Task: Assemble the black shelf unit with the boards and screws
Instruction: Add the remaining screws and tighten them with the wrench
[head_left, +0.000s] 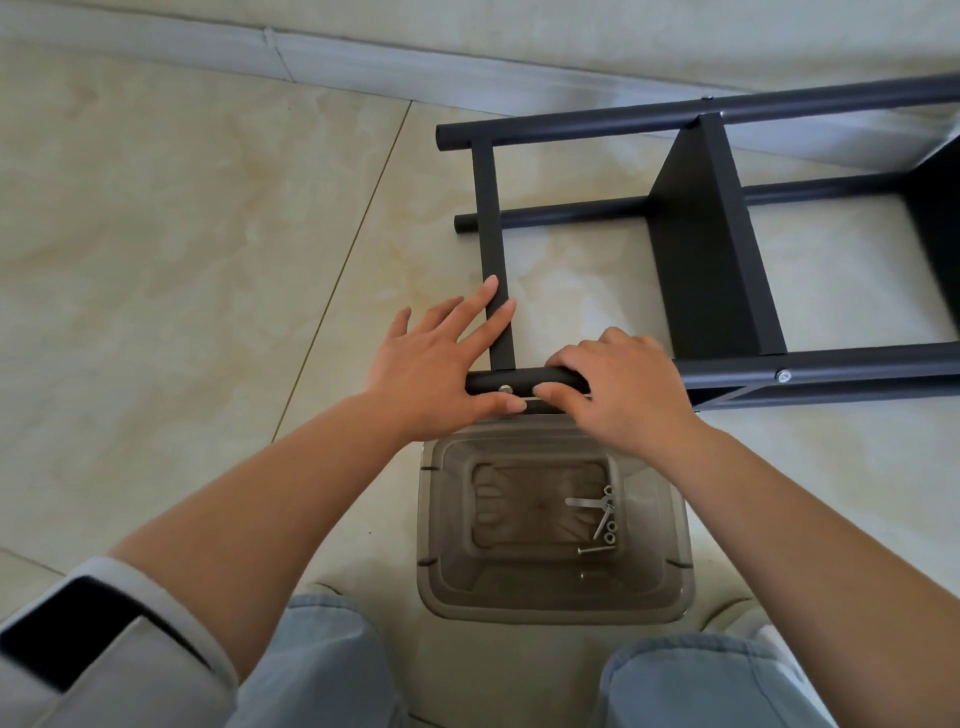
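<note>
The black shelf unit (717, 249) lies on its side on the tiled floor, its long tubes running off toward three o'clock, and the person crouches at its near end. The right hand (618, 384) curls over the near tube (524, 382), fingertips right beside the screw (504, 388), while the left hand (441, 358) lies flat with fingers spread against the crossbar (493, 249), thumb under the tube. The right hand looks nearer the screw; spare screws (605, 525) wait in the plastic tub (550, 597) at six o'clock.
</note>
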